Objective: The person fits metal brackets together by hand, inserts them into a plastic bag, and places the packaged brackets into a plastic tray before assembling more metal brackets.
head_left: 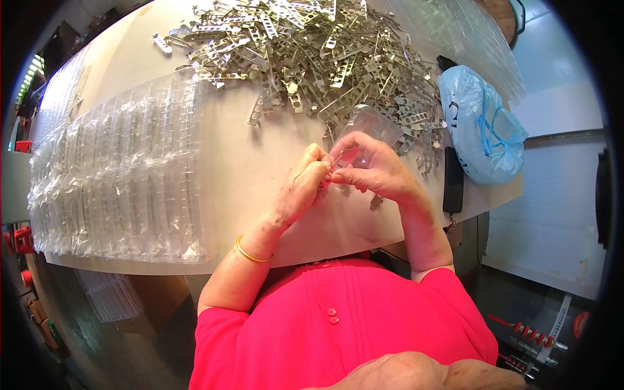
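Observation:
My left hand (305, 182) and my right hand (376, 170) meet above the near middle of the table, fingertips pinched together. Between them is a small thin piece with a reddish shine; the fingers cover most of it, and I cannot make out its kind. Just beyond my right hand lies a clear plastic container (377, 123), partly hidden by that hand. Past it spreads a large heap of flat metal strips with holes (312, 52). A small metal piece (376, 202) lies on the table below my right hand.
Clear plastic trays with rows of bagged items (117, 175) cover the left of the table (240, 169). A blue plastic bag (481, 123) and a black phone-like case (453, 181) lie at the right. Clear plastic sheets (461, 39) sit at the back right.

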### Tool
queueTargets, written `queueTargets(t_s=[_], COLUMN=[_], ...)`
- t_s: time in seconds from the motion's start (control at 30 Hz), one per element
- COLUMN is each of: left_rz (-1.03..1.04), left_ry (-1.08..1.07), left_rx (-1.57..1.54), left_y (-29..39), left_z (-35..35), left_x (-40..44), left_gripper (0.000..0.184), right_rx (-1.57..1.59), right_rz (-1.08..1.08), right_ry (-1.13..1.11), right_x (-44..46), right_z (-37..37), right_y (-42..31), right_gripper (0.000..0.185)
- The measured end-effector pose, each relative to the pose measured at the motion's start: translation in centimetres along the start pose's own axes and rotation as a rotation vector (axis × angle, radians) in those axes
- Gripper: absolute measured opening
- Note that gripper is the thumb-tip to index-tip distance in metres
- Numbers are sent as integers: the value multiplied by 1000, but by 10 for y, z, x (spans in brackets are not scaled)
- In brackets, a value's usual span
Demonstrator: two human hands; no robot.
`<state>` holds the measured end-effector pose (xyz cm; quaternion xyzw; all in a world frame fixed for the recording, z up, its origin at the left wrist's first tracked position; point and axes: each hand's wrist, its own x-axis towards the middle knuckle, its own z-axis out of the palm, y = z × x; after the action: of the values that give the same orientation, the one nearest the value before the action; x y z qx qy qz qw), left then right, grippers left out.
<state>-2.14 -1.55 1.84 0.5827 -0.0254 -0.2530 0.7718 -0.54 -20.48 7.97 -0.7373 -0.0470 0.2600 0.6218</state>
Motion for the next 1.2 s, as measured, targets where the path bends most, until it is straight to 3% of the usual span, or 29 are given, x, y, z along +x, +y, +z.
queueTargets(t_s=[0.07,0.3,0.37,0.67,0.83,1.03,1.2], left_rz=[-6,3,37,147,-35,-1,-11], left_ry=[-27,-56,-18,-87,-31,-102,-90], left_rx=[-13,-18,-5,134,27,33,69], left_y=[-2,5,9,-2,10,7,17], left_z=[-1,6,9,6,2,1,6], left_x=[0,-1,-2,-1,-6,-5,-9], left_gripper=[15,15,18,17,11,11,18], right_rx=[-47,-46,24,-31,-50,-9,40], right_rz=[182,177,-12,59,92,-29,132], right_ry=[-75,-83,-104,-104,-31,33,-56], right_x=[-2,4,9,1,-12,-11,-12], right_z=[0,4,1,-1,-7,-7,-3], right_y=[-10,10,32,24,-10,2,-8], right_gripper=[41,67,77,81,81,71,71])
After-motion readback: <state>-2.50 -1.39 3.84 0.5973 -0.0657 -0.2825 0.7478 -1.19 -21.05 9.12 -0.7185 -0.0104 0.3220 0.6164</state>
